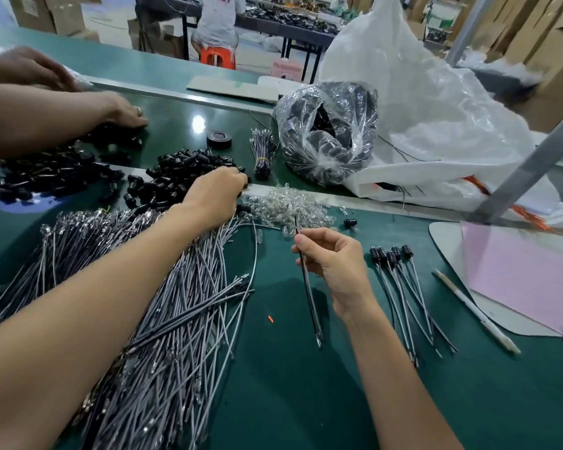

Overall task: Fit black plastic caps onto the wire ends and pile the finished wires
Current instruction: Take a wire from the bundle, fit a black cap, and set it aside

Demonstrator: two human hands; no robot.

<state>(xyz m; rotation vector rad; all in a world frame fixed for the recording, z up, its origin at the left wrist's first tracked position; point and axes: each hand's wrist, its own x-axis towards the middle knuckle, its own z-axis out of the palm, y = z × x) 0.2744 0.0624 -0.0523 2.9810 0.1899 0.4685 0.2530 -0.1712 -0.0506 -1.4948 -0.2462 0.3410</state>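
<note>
My right hand (332, 264) pinches a single black-and-grey wire (311, 297) near its upper end; the wire hangs down toward me over the green table (306, 384). My left hand (213, 198) reaches into the heap of black plastic caps (176, 177), fingers curled down at the heap's right edge; whether it holds a cap is hidden. A big pile of uncapped wires (163, 319) lies under my left forearm. Several finished wires with black caps (403, 287) lie in a small pile to the right of my right hand.
A heap of clear LED bulbs (290, 209) lies behind my right hand. Another person's hands (121, 112) work a second cap heap (52, 173) at far left. A plastic bag of caps (329, 134), a tape roll (220, 139), a tied wire bundle (262, 154), a pen (475, 310) and pink paper (520, 274) surround the area.
</note>
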